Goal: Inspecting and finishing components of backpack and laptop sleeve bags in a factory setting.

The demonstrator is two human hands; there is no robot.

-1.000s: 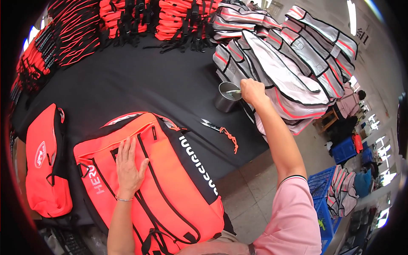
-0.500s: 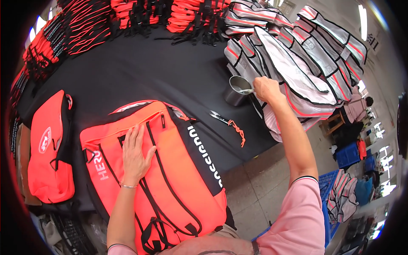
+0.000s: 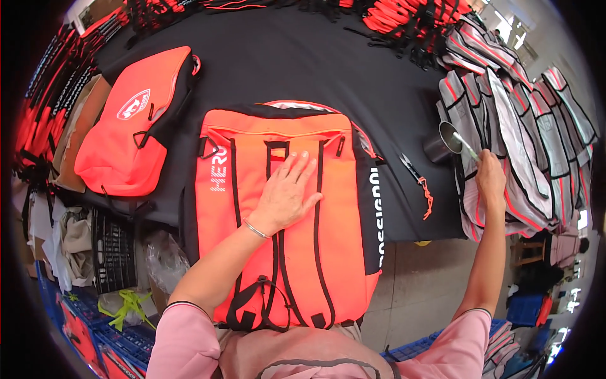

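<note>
A large bright orange and black backpack (image 3: 344, 234) lies on the black-covered table in front of me, straps upward. My left hand (image 3: 284, 196) rests flat on its upper middle, fingers stretched out, holding nothing. Farther right, my right hand (image 3: 490, 177) is closed round a slim, pale brush-like stick (image 3: 466, 147). The stick's far end is at the mouth of a metal cup (image 3: 435, 150), which stands tilted against the grey bags. Between backpack and cup lie thread snips (image 3: 411, 167) with a knotted orange cord.
A smaller orange backpack (image 3: 132, 126) lies at the left beside a cardboard box (image 3: 77, 129). Grey bags with black and orange trim (image 3: 530, 158) are piled at the right. Orange and black pieces (image 3: 404, 22) are stacked along the far edge. A black crate (image 3: 113, 249) stands below left.
My view has swung, so the table's things sit elsewhere in it. My right hand has drawn back slightly from the cup, showing more of the stick. The left hand stays flat on the backpack.
</note>
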